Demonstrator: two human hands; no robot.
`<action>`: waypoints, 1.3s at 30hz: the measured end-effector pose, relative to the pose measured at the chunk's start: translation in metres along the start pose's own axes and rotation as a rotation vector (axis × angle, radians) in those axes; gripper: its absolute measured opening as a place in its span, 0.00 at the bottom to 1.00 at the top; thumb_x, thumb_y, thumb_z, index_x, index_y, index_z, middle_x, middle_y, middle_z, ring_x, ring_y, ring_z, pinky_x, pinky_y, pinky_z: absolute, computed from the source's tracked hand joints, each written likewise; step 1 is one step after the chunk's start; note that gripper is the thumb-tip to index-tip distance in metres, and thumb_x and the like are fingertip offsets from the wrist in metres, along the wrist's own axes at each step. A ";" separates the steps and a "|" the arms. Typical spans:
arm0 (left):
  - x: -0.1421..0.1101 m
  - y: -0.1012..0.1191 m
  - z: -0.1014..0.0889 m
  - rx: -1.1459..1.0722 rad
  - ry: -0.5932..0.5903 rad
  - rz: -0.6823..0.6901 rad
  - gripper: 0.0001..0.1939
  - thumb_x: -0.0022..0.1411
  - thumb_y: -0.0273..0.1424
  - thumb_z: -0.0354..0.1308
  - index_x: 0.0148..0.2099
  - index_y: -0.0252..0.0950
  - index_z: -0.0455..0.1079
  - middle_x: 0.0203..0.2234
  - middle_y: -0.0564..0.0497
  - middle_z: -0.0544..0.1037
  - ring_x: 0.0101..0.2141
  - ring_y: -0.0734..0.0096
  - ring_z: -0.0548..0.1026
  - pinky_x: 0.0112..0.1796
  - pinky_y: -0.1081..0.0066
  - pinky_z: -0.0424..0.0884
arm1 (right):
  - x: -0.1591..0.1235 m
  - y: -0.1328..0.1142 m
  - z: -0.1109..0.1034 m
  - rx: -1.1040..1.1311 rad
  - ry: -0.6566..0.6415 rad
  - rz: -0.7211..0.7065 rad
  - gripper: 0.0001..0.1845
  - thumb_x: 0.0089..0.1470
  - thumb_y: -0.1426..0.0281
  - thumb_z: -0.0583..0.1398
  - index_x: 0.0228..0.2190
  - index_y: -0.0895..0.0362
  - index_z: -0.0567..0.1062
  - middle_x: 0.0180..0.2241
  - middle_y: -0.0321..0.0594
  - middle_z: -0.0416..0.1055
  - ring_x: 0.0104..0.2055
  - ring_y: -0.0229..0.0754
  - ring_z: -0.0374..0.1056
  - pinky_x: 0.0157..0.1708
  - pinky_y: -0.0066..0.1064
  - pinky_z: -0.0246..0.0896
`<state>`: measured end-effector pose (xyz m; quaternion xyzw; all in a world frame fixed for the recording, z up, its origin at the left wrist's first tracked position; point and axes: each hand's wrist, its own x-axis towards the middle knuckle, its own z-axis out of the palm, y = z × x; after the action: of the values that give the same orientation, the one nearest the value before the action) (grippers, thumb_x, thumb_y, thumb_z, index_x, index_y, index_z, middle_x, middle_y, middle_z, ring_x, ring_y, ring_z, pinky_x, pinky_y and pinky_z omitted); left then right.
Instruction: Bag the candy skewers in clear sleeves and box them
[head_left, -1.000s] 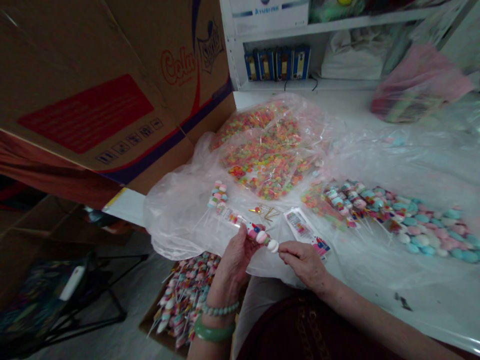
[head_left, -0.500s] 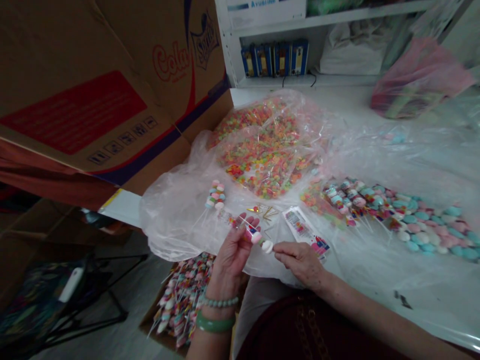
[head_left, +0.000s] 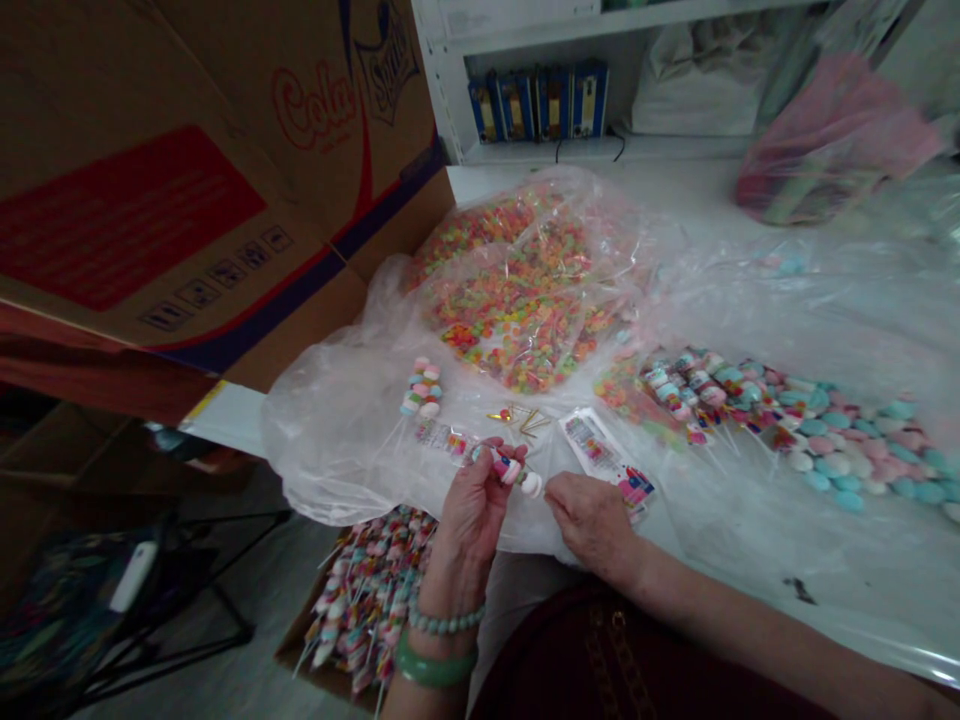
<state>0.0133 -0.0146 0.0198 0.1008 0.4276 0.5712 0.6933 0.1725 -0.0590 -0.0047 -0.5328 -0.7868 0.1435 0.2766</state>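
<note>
L hand [head_left: 469,525] pinches a candy skewer [head_left: 508,468] btw thumb & fingers, tilted over the bench [head_left: 232,418], its white marshmallow tip [head_left: 531,485] facing the rt hand [head_left: 592,525]. Rt hand's fingers curl, tips just beside that tip; can't tell if they pinch anything. Jade bangle [head_left: 435,665] & bead bracelet [head_left: 446,622] on L wrist. Clear plastic sheet [head_left: 337,450] lies on bench under it all. Nearby: small gold pins [head_left: 525,420], printed label strip [head_left: 604,460], short skewer w/ pastel candies [head_left: 420,390]. Behind, big clear bag of multicolor cereal-like sweets [head_left: 517,300]. To the rt, heap of skewers w/ pastel discs [head_left: 825,430]. Below L hand, cardboard box of skewers [head_left: 360,600]. Large carton [head_left: 187,200] overhangs at L; shelf w/ blue boxes [head_left: 536,105] beyond.
</note>
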 end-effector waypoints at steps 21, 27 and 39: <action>0.001 0.009 -0.006 0.094 0.064 -0.133 0.08 0.58 0.23 0.58 0.42 0.30 0.72 0.36 0.43 0.78 0.36 0.64 0.78 0.38 0.66 0.76 | 0.013 0.008 -0.007 1.041 -0.359 0.571 0.07 0.50 0.68 0.57 0.25 0.58 0.72 0.18 0.31 0.61 0.22 0.33 0.56 0.24 0.25 0.47; 0.000 0.006 -0.004 0.125 -0.020 -0.055 0.12 0.56 0.26 0.63 0.44 0.31 0.72 0.37 0.43 0.78 0.40 0.63 0.77 0.40 0.69 0.75 | 0.019 0.010 -0.006 1.396 -0.435 0.885 0.08 0.43 0.69 0.61 0.26 0.61 0.71 0.14 0.28 0.57 0.15 0.28 0.45 0.16 0.24 0.32; -0.002 -0.010 0.003 0.216 -0.108 -0.045 0.13 0.55 0.32 0.65 0.41 0.31 0.72 0.31 0.46 0.79 0.37 0.63 0.78 0.41 0.68 0.73 | 0.017 0.010 -0.002 1.589 -0.459 0.942 0.09 0.40 0.68 0.62 0.24 0.60 0.69 0.13 0.26 0.56 0.13 0.27 0.41 0.15 0.24 0.29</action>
<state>0.0225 -0.0186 0.0162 0.1961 0.4510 0.5000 0.7129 0.1761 -0.0396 -0.0033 -0.4100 -0.1987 0.8343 0.3102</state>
